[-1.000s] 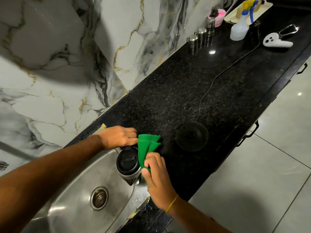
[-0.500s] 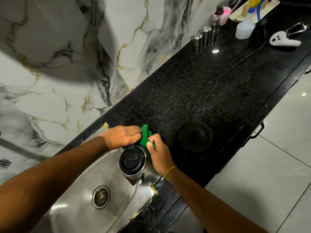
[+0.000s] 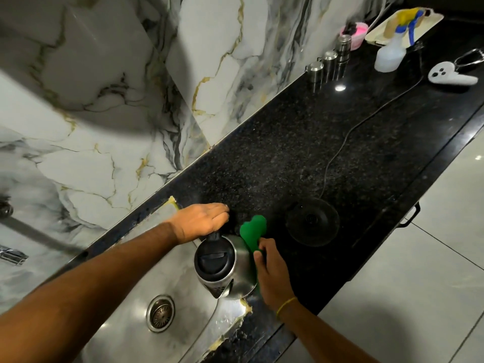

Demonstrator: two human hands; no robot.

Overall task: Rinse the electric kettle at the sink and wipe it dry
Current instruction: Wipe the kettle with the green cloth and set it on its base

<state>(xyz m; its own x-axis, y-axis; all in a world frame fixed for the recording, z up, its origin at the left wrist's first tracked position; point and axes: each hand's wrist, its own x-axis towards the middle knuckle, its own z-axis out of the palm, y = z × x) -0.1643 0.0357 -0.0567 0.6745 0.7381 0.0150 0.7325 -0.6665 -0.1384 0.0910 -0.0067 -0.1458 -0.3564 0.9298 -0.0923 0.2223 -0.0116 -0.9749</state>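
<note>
Drying is underway at the sink's right rim, where the kettle is sitting or hovering, lid closed and spout pointing toward the person. The left hand is curling closed around the kettle's handle, steadying it. The right hand is pinching a green cloth and pressing it flat against the kettle's steel side, on the face away from the sink. To do this well, the person is likely needing to keep the handle grip firm while sliding the cloth around the body in overlapping strokes, turning the kettle so every side meets the cloth. The base is waiting on the counter, just beyond the kettle.
</note>
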